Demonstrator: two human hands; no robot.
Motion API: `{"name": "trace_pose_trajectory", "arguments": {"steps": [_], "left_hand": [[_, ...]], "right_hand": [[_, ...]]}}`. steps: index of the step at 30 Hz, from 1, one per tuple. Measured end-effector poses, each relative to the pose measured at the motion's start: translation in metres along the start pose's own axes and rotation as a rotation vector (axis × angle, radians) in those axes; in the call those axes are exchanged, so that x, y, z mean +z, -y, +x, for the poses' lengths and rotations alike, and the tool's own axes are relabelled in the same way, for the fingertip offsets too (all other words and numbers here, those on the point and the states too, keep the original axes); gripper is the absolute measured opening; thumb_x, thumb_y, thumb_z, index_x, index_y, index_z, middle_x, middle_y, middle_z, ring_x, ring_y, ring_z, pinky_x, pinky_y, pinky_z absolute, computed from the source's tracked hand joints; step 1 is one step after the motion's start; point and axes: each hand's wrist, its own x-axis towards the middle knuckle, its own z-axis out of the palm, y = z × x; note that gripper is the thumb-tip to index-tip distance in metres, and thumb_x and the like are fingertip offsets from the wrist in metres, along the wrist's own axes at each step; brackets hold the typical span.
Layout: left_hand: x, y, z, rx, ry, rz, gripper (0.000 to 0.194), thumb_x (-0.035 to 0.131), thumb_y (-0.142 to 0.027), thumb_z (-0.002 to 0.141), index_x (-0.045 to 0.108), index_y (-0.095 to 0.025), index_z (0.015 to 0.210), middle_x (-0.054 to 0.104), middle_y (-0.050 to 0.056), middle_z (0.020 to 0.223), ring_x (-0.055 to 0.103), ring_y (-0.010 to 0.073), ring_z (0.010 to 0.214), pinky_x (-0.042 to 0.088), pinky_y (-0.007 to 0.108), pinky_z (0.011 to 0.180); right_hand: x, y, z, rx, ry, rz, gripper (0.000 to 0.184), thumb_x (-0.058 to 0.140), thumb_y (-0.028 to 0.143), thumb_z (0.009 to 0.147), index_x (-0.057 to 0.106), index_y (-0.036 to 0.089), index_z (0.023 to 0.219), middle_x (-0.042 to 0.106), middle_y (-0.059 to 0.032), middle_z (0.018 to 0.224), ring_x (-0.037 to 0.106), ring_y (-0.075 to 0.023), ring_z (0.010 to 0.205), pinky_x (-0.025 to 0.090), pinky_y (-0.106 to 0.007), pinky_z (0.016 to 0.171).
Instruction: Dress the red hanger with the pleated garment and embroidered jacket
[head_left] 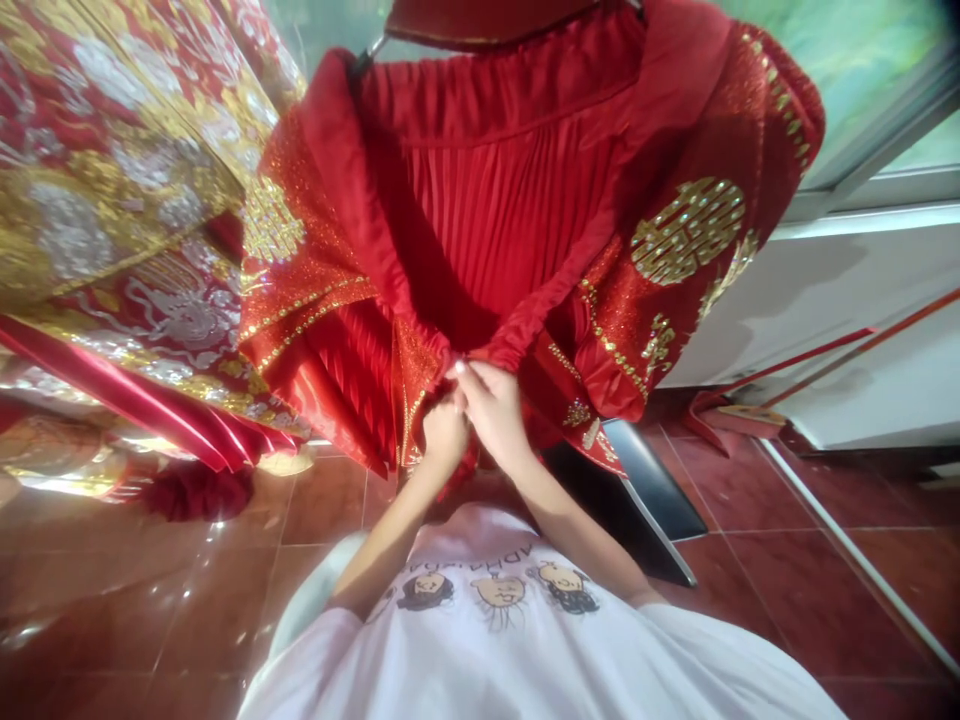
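A red pleated skirt [480, 220] with an elastic waistband hangs in front of me from a clip hanger [457, 25]. Gold beaded emblems and trim decorate its glittery red panels. The near side of the waistband sags down to my hands. My left hand [446, 425] is closed on the gathered waistband from the left. From the right, my right hand [489, 402] pinches the same edge, and the fingertips of both hands meet there. Whatever small part lies between the fingertips is hidden.
Embroidered red and gold garments [142, 190] hang at the left. A dark flat panel [622, 510] lies on the tiled floor behind the skirt. At the right, a red broom or dustpan [712, 415] leans by the white wall [862, 310] under a window.
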Motion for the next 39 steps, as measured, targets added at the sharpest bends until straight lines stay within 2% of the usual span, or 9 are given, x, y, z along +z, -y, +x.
{"name": "trace_pose_trajectory", "arguments": {"steps": [3,6,13,17,21,27,32,35,39], "left_hand": [[-0.015,0.001,-0.014,0.032,-0.078,-0.08,0.027,0.042,-0.026,0.097,0.063,-0.012,0.087,0.067,0.008,0.073,0.065,0.0174,0.064,0.044,0.024,0.058],[-0.032,-0.003,-0.026,0.122,-0.352,-0.233,0.033,0.04,-0.037,0.097,0.059,-0.013,0.086,0.065,0.008,0.076,0.062,0.0168,0.064,0.044,0.025,0.06],[-0.065,-0.03,-0.002,0.131,-0.531,-0.253,0.038,0.054,-0.049,0.09,0.057,-0.015,0.105,0.064,0.004,0.075,0.061,0.0156,0.061,0.038,0.022,0.055],[-0.065,-0.036,0.011,0.073,-0.493,-0.081,0.031,0.048,-0.039,0.095,0.058,-0.015,0.078,0.06,0.004,0.064,0.057,0.0147,0.053,0.029,0.024,0.05],[-0.041,-0.03,-0.013,0.189,-0.271,-0.492,0.037,0.046,-0.033,0.096,0.049,-0.018,0.063,0.049,-0.001,0.052,0.045,0.0113,0.045,0.03,0.024,0.049],[-0.012,-0.023,-0.049,0.208,-0.079,-0.892,0.035,0.045,-0.03,0.096,0.05,-0.019,0.063,0.049,-0.002,0.052,0.047,0.0106,0.047,0.038,0.024,0.047],[-0.022,-0.01,-0.038,0.107,0.065,-1.241,0.02,0.055,-0.031,0.089,0.067,-0.015,0.091,0.068,0.005,0.079,0.063,0.0144,0.063,0.053,0.026,0.058],[-0.034,-0.002,-0.037,0.072,-0.099,-1.357,0.025,0.054,-0.033,0.09,0.068,-0.016,0.1,0.07,0.007,0.096,0.065,0.0147,0.069,0.055,0.027,0.062],[-0.063,-0.009,-0.042,0.396,-0.509,-0.884,0.018,0.055,-0.023,0.092,0.072,-0.018,0.093,0.07,0.006,0.093,0.065,0.0141,0.08,0.054,0.026,0.073]], "right_hand": [[-0.02,-0.004,-0.019,-0.136,-0.165,-0.209,0.026,0.056,0.037,0.086,0.065,0.014,0.076,0.059,-0.001,0.059,0.052,-0.0096,0.052,0.041,-0.022,0.055],[-0.035,-0.011,-0.019,-0.231,-0.434,-0.325,0.027,0.06,0.039,0.083,0.065,0.014,0.092,0.061,-0.0012,0.063,0.053,-0.0107,0.054,0.044,-0.023,0.059],[-0.043,-0.023,0.011,-0.163,-0.172,-0.405,0.028,0.056,0.042,0.084,0.061,0.015,0.076,0.059,-0.0015,0.059,0.05,-0.0103,0.052,0.04,-0.023,0.056],[-0.047,-0.029,0.008,-0.091,-0.116,-0.31,0.03,0.053,0.042,0.085,0.057,0.015,0.071,0.059,-0.0021,0.057,0.055,-0.0115,0.052,0.04,-0.022,0.053],[-0.053,-0.031,0.006,-0.029,-0.115,-0.203,0.029,0.057,0.042,0.081,0.057,0.015,0.07,0.063,-0.004,0.061,0.06,-0.0136,0.057,0.045,-0.023,0.055],[-0.044,-0.008,-0.002,0.106,0.111,0.093,0.025,0.066,0.039,0.075,0.062,0.014,0.077,0.065,-0.0038,0.072,0.064,-0.0136,0.067,0.051,-0.023,0.063],[-0.037,-0.004,-0.012,0.104,0.037,0.155,0.02,0.065,0.034,0.077,0.06,0.015,0.078,0.06,0.0005,0.065,0.055,-0.0086,0.056,0.044,-0.019,0.054],[-0.035,-0.008,-0.014,0.104,0.005,0.154,0.019,0.064,0.034,0.078,0.059,0.016,0.078,0.059,0.0011,0.065,0.052,-0.0081,0.056,0.043,-0.019,0.054],[-0.031,-0.009,-0.016,0.078,-0.011,0.123,0.018,0.062,0.033,0.08,0.058,0.015,0.076,0.06,0.0,0.068,0.055,-0.0098,0.062,0.044,-0.021,0.059]]}}
